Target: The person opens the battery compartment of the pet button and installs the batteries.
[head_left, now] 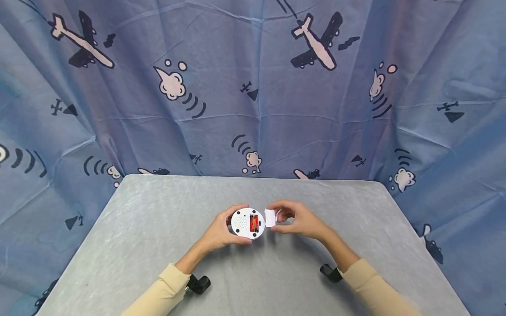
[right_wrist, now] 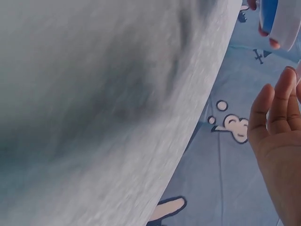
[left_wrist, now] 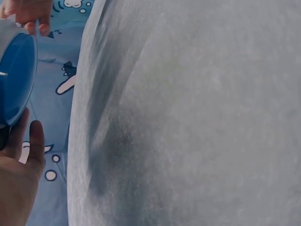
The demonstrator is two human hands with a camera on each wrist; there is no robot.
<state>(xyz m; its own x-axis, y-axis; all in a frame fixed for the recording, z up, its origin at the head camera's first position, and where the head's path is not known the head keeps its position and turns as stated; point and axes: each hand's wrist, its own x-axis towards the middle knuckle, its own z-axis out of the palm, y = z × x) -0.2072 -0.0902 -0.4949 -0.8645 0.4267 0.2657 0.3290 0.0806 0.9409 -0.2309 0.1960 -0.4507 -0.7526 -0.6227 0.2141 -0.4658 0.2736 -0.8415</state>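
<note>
A round white device (head_left: 240, 223) is held above the table by my left hand (head_left: 223, 229), thumb on its near rim and fingers on its far rim. Its underside faces up, showing small holes, dark feet and an uncovered compartment with red batteries (head_left: 254, 223). The left wrist view shows the device's blue face (left_wrist: 19, 77) turned downward. Just to the right, my right hand (head_left: 300, 219) pinches a small white battery cover (head_left: 270, 218) between thumb and fingers. The cover is beside the device's right rim; whether they touch I cannot tell. In the right wrist view the cover is mostly cut off.
A pale grey cloth covers the table (head_left: 158, 210). Behind it hangs a blue curtain (head_left: 221, 96) printed with planes and clouds. Black wrist mounts (head_left: 199, 284) show below both forearms, which wear cream sleeves (head_left: 367, 281).
</note>
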